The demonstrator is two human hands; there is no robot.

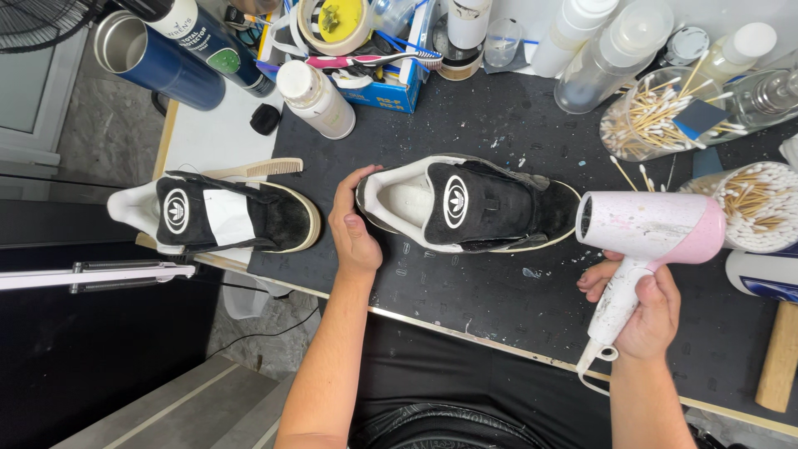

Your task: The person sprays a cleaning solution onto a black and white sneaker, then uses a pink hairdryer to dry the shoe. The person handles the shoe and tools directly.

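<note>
A black suede sneaker (490,204) with a white lining and cream sole lies on the black work mat (482,291), heel toward my left hand. My left hand (353,224) cups its heel and steadies it. My right hand (644,312) grips the handle of a pink and white hair dryer (652,229), whose nozzle points at the sneaker's toe from the right, a short gap away. The matching second sneaker (220,214) rests at the left edge of the table, untouched.
A cream comb (258,169) lies behind the left sneaker. Jars of cotton swabs (665,120) stand at the right. Bottles (316,100), blue cans (154,58), tape and a toothbrush (374,60) crowd the back. A wooden handle (780,357) lies at far right.
</note>
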